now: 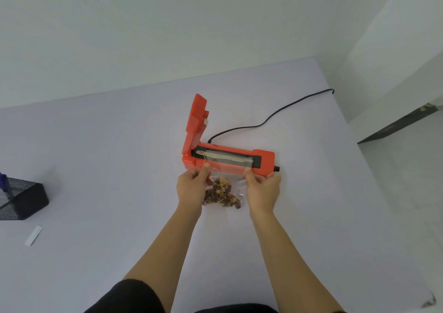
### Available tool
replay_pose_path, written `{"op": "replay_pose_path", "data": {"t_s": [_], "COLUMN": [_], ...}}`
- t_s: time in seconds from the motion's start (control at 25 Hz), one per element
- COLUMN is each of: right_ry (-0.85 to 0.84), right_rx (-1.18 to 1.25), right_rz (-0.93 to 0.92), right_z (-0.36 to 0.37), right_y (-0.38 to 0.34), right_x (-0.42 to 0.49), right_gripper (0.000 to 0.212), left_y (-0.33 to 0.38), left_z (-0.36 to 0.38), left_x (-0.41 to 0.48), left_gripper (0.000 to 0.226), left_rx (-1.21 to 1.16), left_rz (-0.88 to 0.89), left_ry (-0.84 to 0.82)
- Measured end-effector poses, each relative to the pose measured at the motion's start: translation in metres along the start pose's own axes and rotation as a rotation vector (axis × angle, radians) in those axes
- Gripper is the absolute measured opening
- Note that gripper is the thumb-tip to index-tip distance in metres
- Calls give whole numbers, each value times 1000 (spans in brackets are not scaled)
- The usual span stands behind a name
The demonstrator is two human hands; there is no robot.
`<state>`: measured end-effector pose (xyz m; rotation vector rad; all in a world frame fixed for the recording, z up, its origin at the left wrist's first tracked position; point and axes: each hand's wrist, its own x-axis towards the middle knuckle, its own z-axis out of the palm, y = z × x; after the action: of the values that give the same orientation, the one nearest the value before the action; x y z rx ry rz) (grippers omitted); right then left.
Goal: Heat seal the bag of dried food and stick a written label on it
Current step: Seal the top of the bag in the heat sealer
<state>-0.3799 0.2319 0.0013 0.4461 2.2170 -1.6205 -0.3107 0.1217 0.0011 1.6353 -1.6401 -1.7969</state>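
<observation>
An orange heat sealer (263, 162) sits mid-table with its lid (195, 123) raised upright at the left end. A clear plastic bag (227, 183) of brown dried food (220, 192) lies in front of it, its open top edge laid over the sealing strip (225, 160). My left hand (191, 188) pinches the bag's top left corner. My right hand (262, 190) pinches the top right corner, against the sealer's front. A white label strip (33, 235) lies flat at the table's left.
A black power cord (275, 116) runs from the sealer's back to the table's far right edge. A black mesh holder (21, 198) stands at the left edge. The white table (119, 156) ends at the wall behind and drops off on the right.
</observation>
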Motion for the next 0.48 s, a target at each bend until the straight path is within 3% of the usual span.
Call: {"op": "replay_pose_path", "data": {"t_s": [0.48], "right_ry": [100], "right_rx": [9], "right_rz": [77], "right_z": [12], "right_y": [-2], "right_x": [-6], "right_gripper": [32], "left_y": [-2], "left_z": [7], "left_x": [-6], "left_gripper": [29], "left_rx": [60], "left_rz": [65], "left_ry": [119]}}
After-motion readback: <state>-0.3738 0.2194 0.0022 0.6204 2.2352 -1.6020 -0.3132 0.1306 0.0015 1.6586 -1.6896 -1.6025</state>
